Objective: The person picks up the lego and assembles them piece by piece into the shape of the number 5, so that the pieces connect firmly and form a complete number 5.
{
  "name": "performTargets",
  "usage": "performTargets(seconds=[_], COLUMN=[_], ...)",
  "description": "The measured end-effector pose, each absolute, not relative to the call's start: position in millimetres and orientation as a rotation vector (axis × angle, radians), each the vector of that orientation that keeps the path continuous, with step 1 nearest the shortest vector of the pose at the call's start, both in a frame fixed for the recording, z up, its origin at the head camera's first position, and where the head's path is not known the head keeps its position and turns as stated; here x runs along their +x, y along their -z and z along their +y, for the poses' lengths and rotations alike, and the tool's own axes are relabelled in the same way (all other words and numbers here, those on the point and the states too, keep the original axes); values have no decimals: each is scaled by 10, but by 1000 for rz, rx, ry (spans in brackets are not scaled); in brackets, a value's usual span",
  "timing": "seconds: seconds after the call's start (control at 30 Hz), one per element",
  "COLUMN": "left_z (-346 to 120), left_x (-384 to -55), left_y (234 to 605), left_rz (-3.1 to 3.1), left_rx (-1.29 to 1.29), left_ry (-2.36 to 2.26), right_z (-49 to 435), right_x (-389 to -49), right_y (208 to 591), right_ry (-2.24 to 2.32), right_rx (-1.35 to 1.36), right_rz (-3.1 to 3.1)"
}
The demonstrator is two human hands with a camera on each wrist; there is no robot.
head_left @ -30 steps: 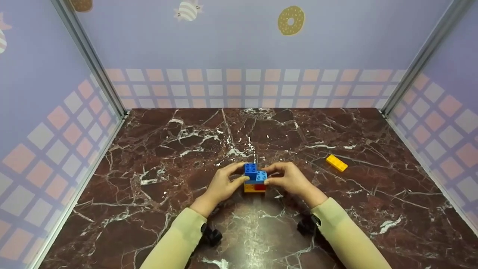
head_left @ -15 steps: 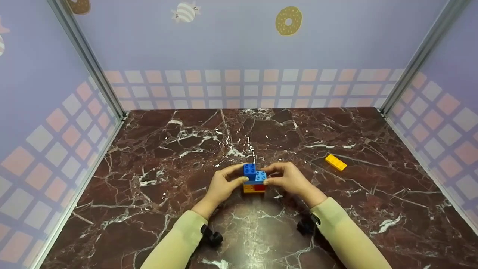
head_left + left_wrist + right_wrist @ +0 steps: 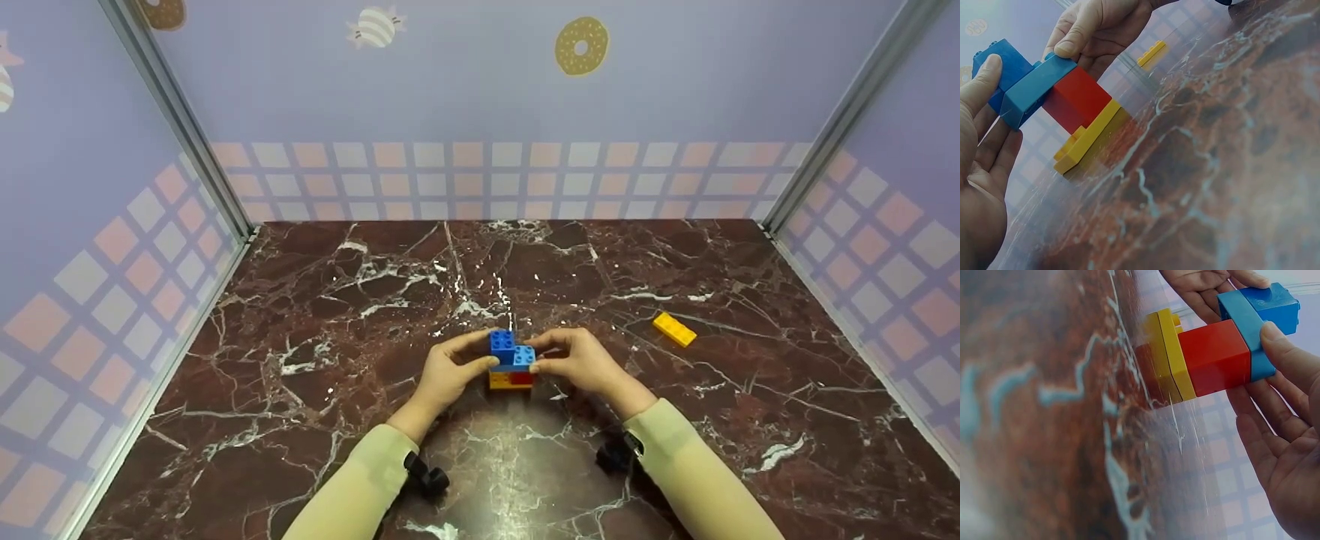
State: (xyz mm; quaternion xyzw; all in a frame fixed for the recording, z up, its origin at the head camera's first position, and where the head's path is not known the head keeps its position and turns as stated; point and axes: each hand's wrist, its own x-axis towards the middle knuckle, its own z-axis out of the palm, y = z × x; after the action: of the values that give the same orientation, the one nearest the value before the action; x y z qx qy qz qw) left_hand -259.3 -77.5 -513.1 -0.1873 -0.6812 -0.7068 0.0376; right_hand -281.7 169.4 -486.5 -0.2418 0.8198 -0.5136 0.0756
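Observation:
A small stack of toy building bricks stands on the table between both hands. A flat yellow brick (image 3: 1169, 354) forms its base, and a red brick (image 3: 1079, 97) sits on one end of that. A flat light-blue brick (image 3: 524, 356) lies across the red one, overhanging to the left. On its left end sits a dark-blue brick (image 3: 501, 343). My left hand (image 3: 448, 373) pinches the dark-blue brick between thumb and fingers. From the other side, my right hand (image 3: 581, 364) pinches the right end of the light-blue brick. The far fingertips are partly hidden behind the stack.
A loose yellow brick (image 3: 675, 329) lies on the marbled table (image 3: 360, 315) to the right, beyond the right hand. Patterned walls (image 3: 480, 90) enclose the back and both sides. Black wrist devices (image 3: 426, 475) sit under the forearms.
The head view shifts very slightly. Both hands keep the same holds on the stack, and the loose yellow brick stays where it was.

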Motion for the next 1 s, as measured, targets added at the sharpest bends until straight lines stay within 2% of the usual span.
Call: performTargets(seconds=[1.0], left_z=[-779], left_x=[-2604], left_y=[5136], left_rz=[-2102], left_rx=[-590], left_ry=[2168], right_z=[1759], right_x=[-2832], right_y=[4857], right_ry=[1566], right_rx=[-733], right_rz=[2407])
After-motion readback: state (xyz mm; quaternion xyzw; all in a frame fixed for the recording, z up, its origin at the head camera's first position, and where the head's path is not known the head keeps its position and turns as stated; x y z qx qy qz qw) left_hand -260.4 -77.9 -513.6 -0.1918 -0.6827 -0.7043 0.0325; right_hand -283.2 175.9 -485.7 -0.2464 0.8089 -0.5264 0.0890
